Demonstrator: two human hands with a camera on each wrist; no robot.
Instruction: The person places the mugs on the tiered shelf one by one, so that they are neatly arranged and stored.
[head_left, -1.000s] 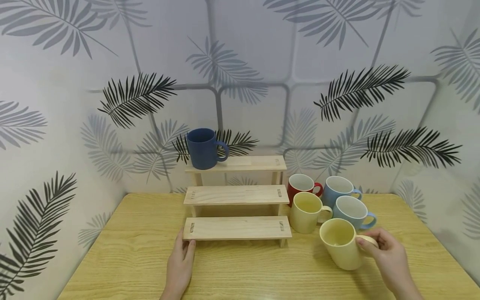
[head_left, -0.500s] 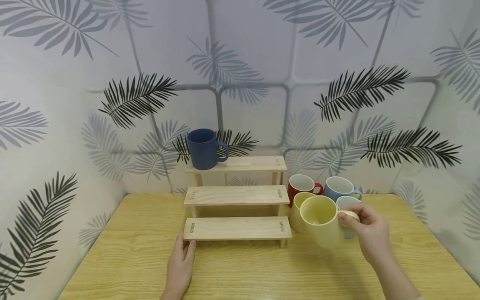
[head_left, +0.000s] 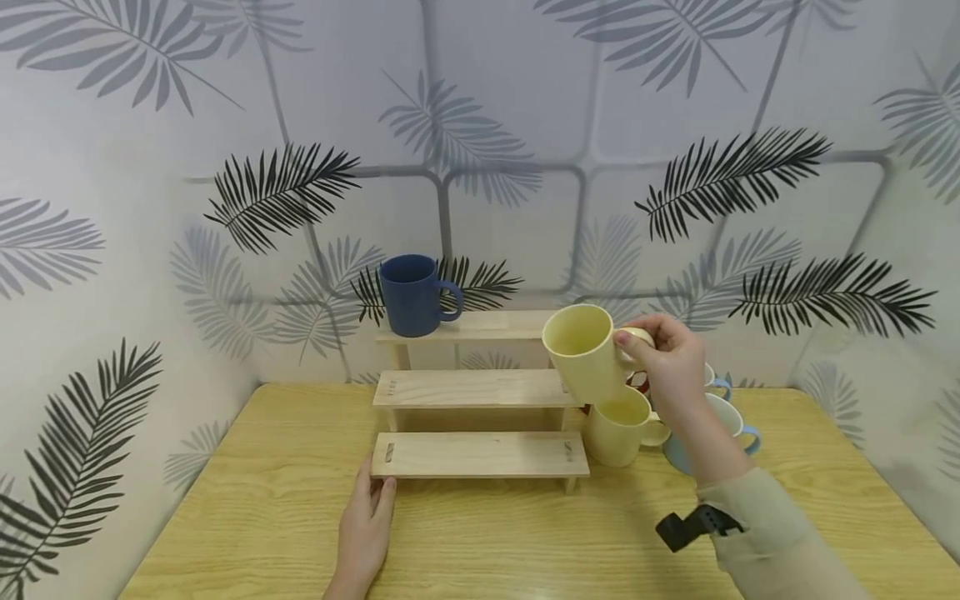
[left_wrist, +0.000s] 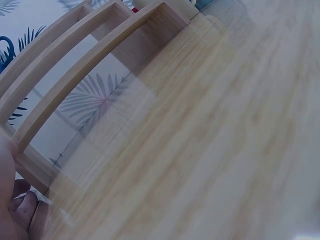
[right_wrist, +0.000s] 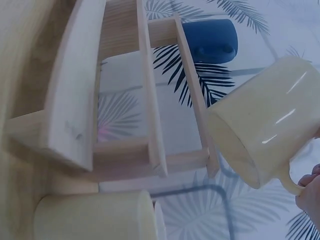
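My right hand (head_left: 667,362) pinches a pale yellow mug (head_left: 581,350) by its handle. That mug is lifted, slightly tilted, and overlaps the right end of the wooden three-step shelf (head_left: 480,455) in the head view. In the right wrist view the raised mug (right_wrist: 270,120) hangs beside the top step. A dark blue mug (head_left: 411,298) stands at the left of the top step, handle to the right. My left hand (head_left: 363,529) grips the left end of the lowest step, thumb in front; in the left wrist view its fingers (left_wrist: 24,207) curl by the shelf's leg.
Right of the shelf, a second yellow mug (head_left: 618,429) and a light blue mug (head_left: 708,437) stand on the wooden table (head_left: 480,550). Another light blue mug and a red mug are mostly hidden behind my right hand and the lifted mug. A patterned wall rises behind.
My right hand has lifted the yellow mug from low at the front right, up and leftward to the height of the upper steps. My left hand has stayed on the shelf.
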